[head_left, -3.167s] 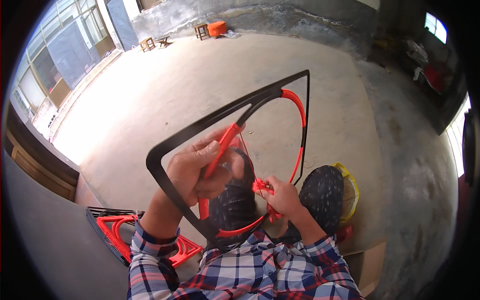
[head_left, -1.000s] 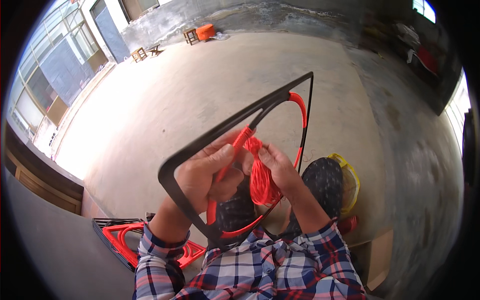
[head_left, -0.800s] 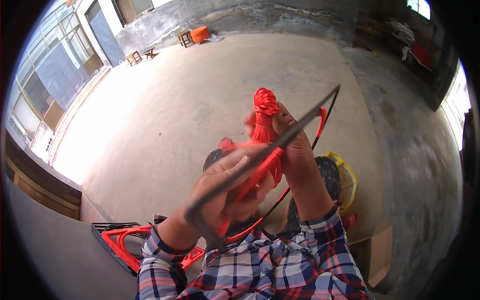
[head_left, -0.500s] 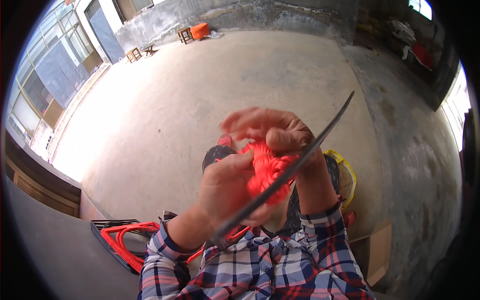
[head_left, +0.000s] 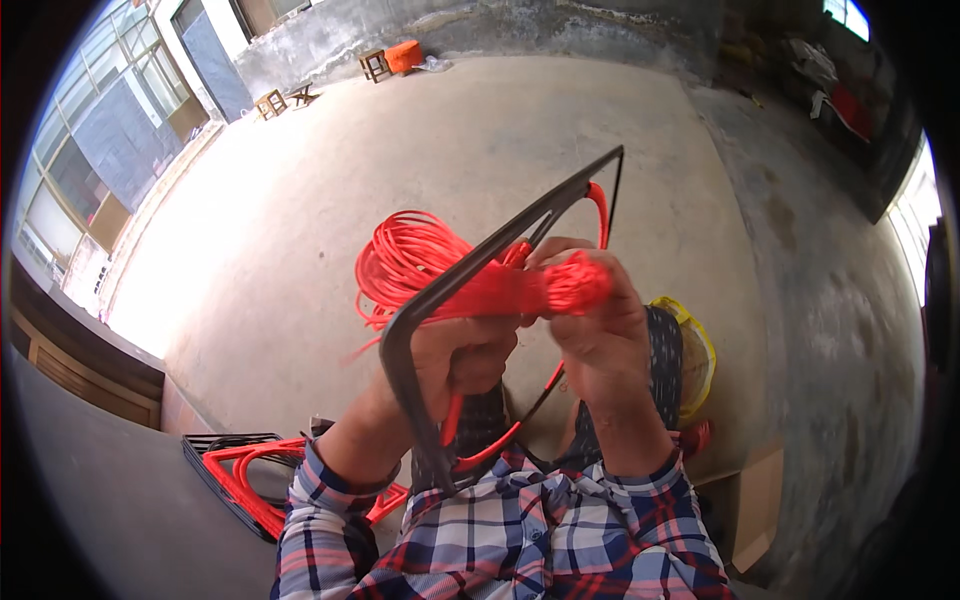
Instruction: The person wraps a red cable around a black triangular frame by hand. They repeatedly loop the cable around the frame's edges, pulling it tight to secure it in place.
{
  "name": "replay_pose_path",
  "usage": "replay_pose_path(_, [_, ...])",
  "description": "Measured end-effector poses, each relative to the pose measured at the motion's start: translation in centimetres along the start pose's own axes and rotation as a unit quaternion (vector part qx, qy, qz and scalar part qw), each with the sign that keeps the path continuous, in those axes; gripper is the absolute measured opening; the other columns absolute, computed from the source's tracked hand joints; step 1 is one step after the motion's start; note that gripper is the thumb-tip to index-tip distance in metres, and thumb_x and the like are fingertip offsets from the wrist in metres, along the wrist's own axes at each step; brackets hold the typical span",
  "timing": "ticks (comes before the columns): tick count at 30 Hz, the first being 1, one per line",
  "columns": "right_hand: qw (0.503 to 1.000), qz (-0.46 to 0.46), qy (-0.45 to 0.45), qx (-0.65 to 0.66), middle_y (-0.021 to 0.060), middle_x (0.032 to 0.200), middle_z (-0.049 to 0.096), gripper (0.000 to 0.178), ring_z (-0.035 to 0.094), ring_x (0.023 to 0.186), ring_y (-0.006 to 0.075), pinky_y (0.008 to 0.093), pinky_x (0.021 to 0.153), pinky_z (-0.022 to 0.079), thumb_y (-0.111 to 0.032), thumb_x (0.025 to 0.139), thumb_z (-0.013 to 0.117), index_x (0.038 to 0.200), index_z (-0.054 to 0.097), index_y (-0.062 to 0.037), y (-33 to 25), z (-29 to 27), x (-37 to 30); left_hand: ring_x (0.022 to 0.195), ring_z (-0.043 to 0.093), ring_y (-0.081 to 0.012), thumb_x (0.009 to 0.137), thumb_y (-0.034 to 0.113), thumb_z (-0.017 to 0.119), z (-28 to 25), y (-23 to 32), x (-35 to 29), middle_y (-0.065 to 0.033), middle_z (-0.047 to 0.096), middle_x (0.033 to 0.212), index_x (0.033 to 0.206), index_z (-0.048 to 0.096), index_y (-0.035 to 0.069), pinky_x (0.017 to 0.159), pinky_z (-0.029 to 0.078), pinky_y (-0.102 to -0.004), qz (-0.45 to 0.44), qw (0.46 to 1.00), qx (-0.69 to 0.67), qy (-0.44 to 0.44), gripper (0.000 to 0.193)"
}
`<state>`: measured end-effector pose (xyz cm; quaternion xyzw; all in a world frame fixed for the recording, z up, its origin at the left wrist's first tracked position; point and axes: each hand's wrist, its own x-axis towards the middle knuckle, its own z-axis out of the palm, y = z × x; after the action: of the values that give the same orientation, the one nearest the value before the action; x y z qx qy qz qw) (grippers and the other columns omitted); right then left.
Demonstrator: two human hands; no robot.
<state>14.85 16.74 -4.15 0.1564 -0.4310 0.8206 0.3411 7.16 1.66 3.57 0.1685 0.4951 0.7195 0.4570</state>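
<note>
A bundle of bright red cord (head_left: pixel 415 265) is held in front of me, its loose loops fanning out to the left. My left hand (head_left: pixel 445 355) is closed around the underside of the bundle. On the other side, my right hand (head_left: pixel 605 345) grips its tight, bunched end. A flat frame (head_left: pixel 510 232) with black and red bars stands tilted around the bundle, its black upper bar crossing in front of the cord. Some fingers of both hands are hidden behind the cord and bar. How the cord joins the frame cannot be made out.
More red and black frames (head_left: pixel 250 490) lie at my lower left. To my right are a yellow-rimmed container (head_left: pixel 708 355) and a cardboard box (head_left: pixel 760 505). Small wooden stools (head_left: pixel 373 66) and an orange seat (head_left: pixel 404 57) stand by the far wall on the concrete floor (head_left: pixel 560 130).
The frame has turned, showing its open shape instead of a narrow edge. The cord bundle has swung so its loops spread leftward, and my right hand has come down onto its bunched end.
</note>
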Motion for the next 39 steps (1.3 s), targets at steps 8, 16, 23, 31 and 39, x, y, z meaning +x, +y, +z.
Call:
replay_pose_path(8, [0.975, -0.038, 0.071, 0.208, 0.0155, 0.125, 0.061, 0.039, 0.062, 0.113, 0.0289, 0.0475, 0.094, 0.053, -0.029, 0.104, 0.047, 0.135, 0.051, -0.0061, -3.8, -11.7, 0.6, 0.048, 0.031, -0.0035, 0.087, -0.002, 0.051, -3.3, 0.0, 0.1, 0.0049, 0.040, 0.067, 0.149, 0.043, 0.012, 0.043, 0.023, -0.0207, 0.039, 0.996, -0.047, -0.064, 0.063])
replay_pose_path(16, [0.953, 0.164, 0.253, -0.014, -0.0019, 0.070, 0.055, 0.032, 0.051, 0.054, 0.0111, 0.0293, 0.055, 0.051, -0.038, 0.101, 0.057, 0.115, 0.062, -0.0098, 2.8, -11.5, -3.8, 0.042, 0.028, -0.0019, 0.101, 0.025, 0.054, -5.7, -1.5, 0.5, 0.0021, 0.039, 0.068, 0.142, 0.047, 0.008, 0.036, 0.020, -0.0185, 0.081, 0.996, -0.030, 0.009, 0.045])
replay_pose_path(23, [0.947, 0.267, 0.067, -0.164, 0.0054, 0.093, 0.065, 0.034, 0.060, 0.083, 0.0083, 0.0219, 0.073, 0.050, -0.025, 0.094, 0.071, 0.113, 0.058, 0.0007, 8.4, -7.0, -3.7, 0.047, 0.030, -0.0045, 0.103, 0.032, 0.049, -4.4, -1.0, 0.2, 0.0015, 0.041, 0.068, 0.136, 0.051, 0.005, 0.041, 0.023, -0.0197, -0.010, 0.994, -0.035, -0.105, 0.042])
replay_pose_path(31, [0.979, 0.165, 0.073, 0.097, 0.0091, 0.096, 0.068, 0.033, 0.065, 0.084, 0.0113, 0.0260, 0.076, 0.056, -0.026, 0.094, 0.070, 0.113, 0.056, -0.0030, 1.9, -2.6, 5.1, 0.048, 0.034, -0.0058, 0.104, 0.032, 0.047, 0.4, -1.0, -1.4, -0.0048, 0.052, 0.079, 0.149, 0.037, 0.012, 0.041, 0.025, -0.0200, -0.026, 0.997, 0.046, -0.059, 0.050])
replay_pose_path(39, [0.952, 0.124, -0.260, 0.101, 0.0196, 0.127, 0.060, 0.026, 0.061, 0.112, 0.0237, 0.0355, 0.097, 0.049, -0.022, 0.089, 0.072, 0.105, 0.071, -0.0006, -0.2, -0.4, 6.7, 0.042, 0.037, -0.0174, 0.098, 0.060, 0.036, 0.7, -2.5, 0.1, -0.0145, 0.053, 0.068, 0.124, 0.050, -0.005, 0.039, 0.031, -0.0298, -0.148, 0.917, -0.302, -0.214, 0.071])
